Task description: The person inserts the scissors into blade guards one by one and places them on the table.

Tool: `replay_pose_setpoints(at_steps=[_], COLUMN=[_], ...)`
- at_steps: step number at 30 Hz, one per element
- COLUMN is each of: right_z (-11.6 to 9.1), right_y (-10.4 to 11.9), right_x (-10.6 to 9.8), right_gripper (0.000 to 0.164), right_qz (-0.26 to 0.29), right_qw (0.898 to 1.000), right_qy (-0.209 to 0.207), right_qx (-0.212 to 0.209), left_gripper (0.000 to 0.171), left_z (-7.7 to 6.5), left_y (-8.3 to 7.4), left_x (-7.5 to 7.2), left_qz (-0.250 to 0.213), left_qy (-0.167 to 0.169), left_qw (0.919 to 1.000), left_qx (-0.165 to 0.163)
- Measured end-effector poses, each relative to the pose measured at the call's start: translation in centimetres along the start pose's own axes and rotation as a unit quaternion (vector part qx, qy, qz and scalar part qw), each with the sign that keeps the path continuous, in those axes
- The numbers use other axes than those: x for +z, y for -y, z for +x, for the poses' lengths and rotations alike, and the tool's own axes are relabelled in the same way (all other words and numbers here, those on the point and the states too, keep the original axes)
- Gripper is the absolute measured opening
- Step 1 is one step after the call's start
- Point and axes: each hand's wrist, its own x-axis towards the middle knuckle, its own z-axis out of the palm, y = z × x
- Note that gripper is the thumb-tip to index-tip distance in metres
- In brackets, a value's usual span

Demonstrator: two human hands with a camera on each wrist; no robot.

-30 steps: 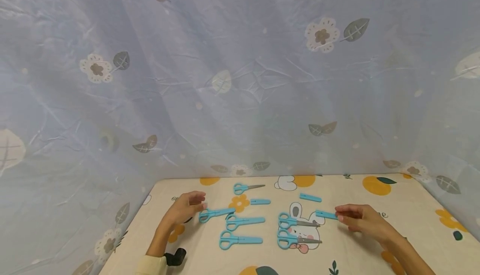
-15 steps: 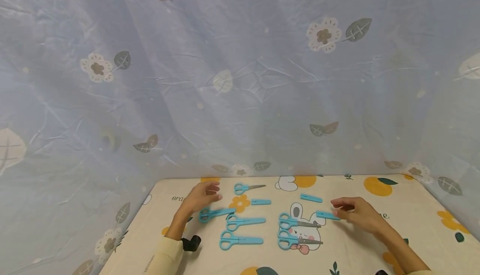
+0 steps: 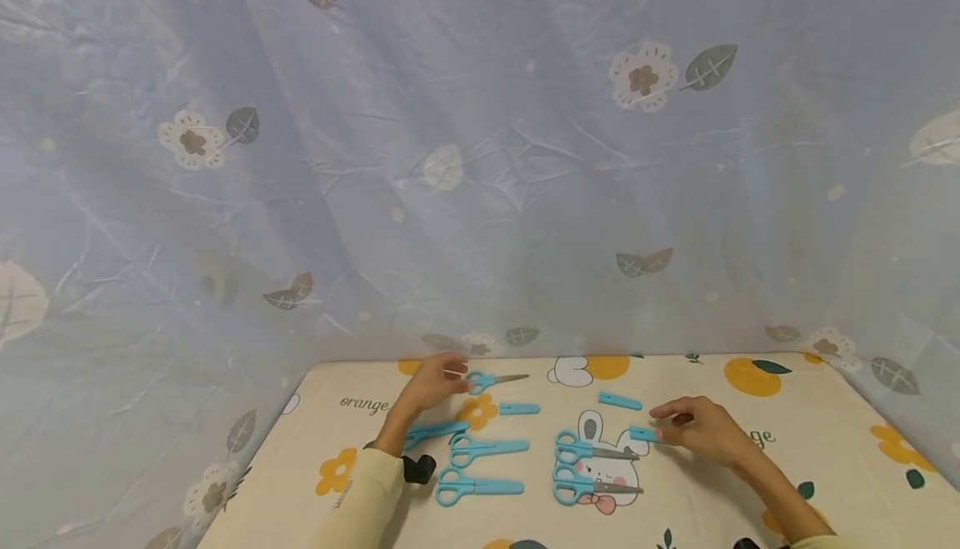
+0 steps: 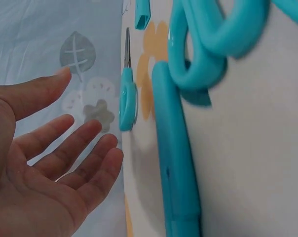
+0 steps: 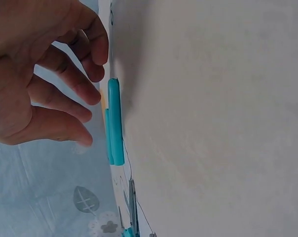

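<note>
My left hand (image 3: 435, 381) hovers with loosely spread fingers at the handles of small blue-handled scissors (image 3: 480, 382), whose blades are bare. In the left wrist view its palm (image 4: 45, 182) holds nothing, and sheathed scissors (image 4: 176, 158) lie close by. My right hand (image 3: 701, 428) has relaxed, slightly bent fingers over one end of a blue blade cover (image 3: 642, 434). The right wrist view shows that cover (image 5: 116, 123) on the cloth just beyond the fingertips, with nothing gripped. A second blade cover (image 3: 620, 401) lies a little further back.
Two more sheathed scissors (image 3: 487, 447) lie at centre left, the front pair (image 3: 480, 486) below. A loose cover (image 3: 519, 408) lies behind them. Two scissors with bare blades (image 3: 573, 449) lie over the printed rabbit. A patterned curtain (image 3: 480, 157) stands along the table's back edge.
My left hand has moved right and away from the sheathed scissors to the bare-bladed pair at the back. My right hand has moved slightly left over the cover, its fingers now off it.
</note>
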Motion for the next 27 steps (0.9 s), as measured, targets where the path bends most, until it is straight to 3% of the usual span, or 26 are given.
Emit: replay_pose_setpoints(at_steps=[15,22,27], right_z=[0.6,0.4,0.1], right_y=[0.1,0.4,0.4], right_x=[1.5,1.8,1.9], right_gripper=[0.037,0.033,0.033], right_qz=[-0.042,-0.045,-0.045], right_qw=[0.999,0.999,0.999], right_qy=[-0.022,-0.02,-0.025], right_qx=[0.009,0.009,-0.008], left_gripper=[0.057,0.058,0.058], left_z=[2.6,3.1,3.1], left_y=[0.0,0.3,0.0], left_x=[2.4,3.2,3.3], left_qz=[0.019,0.069,0.074], left_qy=[0.005,0.014,0.01], left_qw=[0.9991,0.9971,0.9961], left_qx=[-0.038,-0.03,-0.046])
